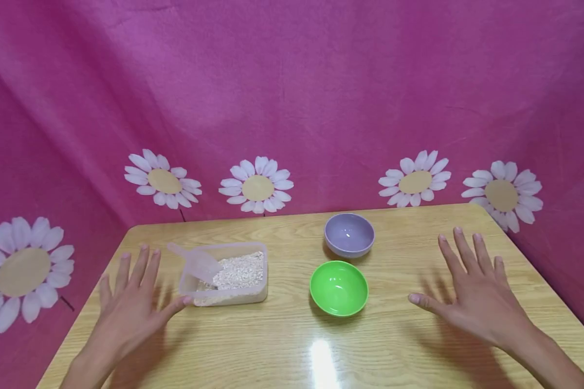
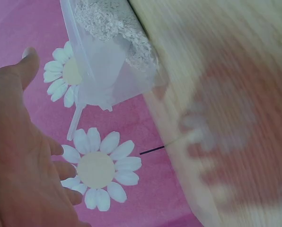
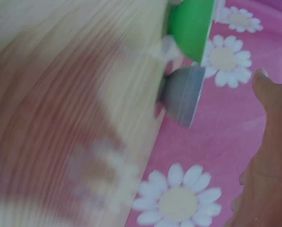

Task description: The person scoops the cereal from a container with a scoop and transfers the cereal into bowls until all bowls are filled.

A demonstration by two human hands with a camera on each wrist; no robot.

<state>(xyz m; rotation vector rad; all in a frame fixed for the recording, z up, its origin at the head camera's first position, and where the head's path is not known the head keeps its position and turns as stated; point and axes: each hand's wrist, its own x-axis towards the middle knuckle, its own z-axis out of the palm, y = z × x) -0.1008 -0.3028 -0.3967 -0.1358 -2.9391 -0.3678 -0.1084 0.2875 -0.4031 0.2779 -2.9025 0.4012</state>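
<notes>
My left hand (image 1: 133, 302) is spread over the table's left side, its thumb tip overlapping the near corner of a clear plastic container (image 1: 265, 275) in the head view. Rolled oats (image 1: 240, 272) fill part of that container. A translucent scoop (image 1: 201, 265) leans in it, handle over the far left rim. To the right stand a green bowl (image 1: 339, 289) and, just behind it, a purple bowl (image 1: 349, 236); neither shows any contents. Right of the bowls my right hand (image 1: 484, 300) hovers with fingers spread, holding nothing. The right wrist view shows both bowls upright beyond the thumb.
The wooden table (image 1: 292, 346) has a glossy top that reflects light near its front. A pink curtain (image 1: 292, 108) with white daisies hangs behind it and along both sides. Both hands cast shadows on the wood.
</notes>
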